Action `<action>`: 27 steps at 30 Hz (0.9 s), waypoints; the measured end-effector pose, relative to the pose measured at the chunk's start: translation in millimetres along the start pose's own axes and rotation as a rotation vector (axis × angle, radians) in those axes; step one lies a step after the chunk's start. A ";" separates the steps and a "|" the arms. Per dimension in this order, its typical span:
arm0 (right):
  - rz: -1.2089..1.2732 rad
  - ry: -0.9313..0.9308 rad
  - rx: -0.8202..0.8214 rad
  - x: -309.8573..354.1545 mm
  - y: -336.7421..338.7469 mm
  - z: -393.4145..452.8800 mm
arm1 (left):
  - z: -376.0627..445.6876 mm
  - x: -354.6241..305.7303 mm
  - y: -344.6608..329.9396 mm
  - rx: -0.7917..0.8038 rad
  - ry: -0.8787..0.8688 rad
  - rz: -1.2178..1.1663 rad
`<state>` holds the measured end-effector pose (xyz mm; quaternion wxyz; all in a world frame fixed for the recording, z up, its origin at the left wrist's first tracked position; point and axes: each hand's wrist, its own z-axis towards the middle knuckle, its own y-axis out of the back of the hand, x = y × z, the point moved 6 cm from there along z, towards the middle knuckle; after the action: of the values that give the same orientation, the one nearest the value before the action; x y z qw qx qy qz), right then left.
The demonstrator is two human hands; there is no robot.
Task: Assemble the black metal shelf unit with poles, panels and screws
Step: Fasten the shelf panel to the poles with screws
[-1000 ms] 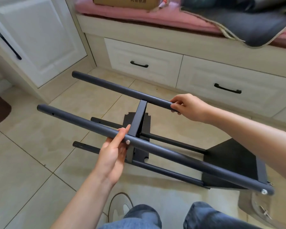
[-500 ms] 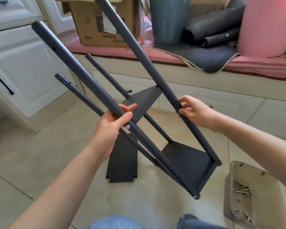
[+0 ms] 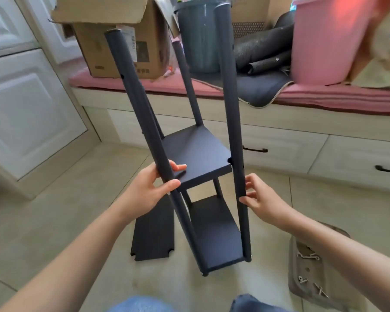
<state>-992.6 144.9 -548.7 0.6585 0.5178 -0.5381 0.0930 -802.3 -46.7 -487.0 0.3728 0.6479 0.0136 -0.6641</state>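
The black shelf unit [image 3: 200, 154] stands upright on the tiled floor, with several poles, a middle panel [image 3: 198, 152] and a bottom panel [image 3: 214, 230]. My left hand [image 3: 149, 190] grips the front left pole [image 3: 135, 104] just beside the middle panel's corner. My right hand [image 3: 261, 199] is at the front right pole [image 3: 232, 109], its fingers loosely curved against the pole rather than wrapped round it. A loose black panel [image 3: 153, 233] lies flat on the floor behind my left wrist. Screws [image 3: 309, 255] lie in a beige tray [image 3: 302, 278] at the lower right.
A window seat with a pink cushion [image 3: 324, 95] and drawers runs across the back, holding a cardboard box [image 3: 122, 41], a grey bin [image 3: 198, 37] and a pink bucket [image 3: 324, 41]. White cabinets [image 3: 25, 104] stand on the left. My knees [image 3: 144, 305] are at the bottom edge.
The shelf unit has been swung up from lying on its side to standing upright. My right hand has loosened its grip on the right pole; my left hand keeps hold.
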 end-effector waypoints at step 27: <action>0.132 0.042 -0.040 -21.4 -77.7 -26.9 | -17.6 28.0 9.8 -0.249 0.067 0.078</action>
<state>-931.9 140.5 -608.1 0.6725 0.4656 -0.5589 0.1365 -779.0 -58.4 -509.6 0.4751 0.6187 0.0831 -0.6202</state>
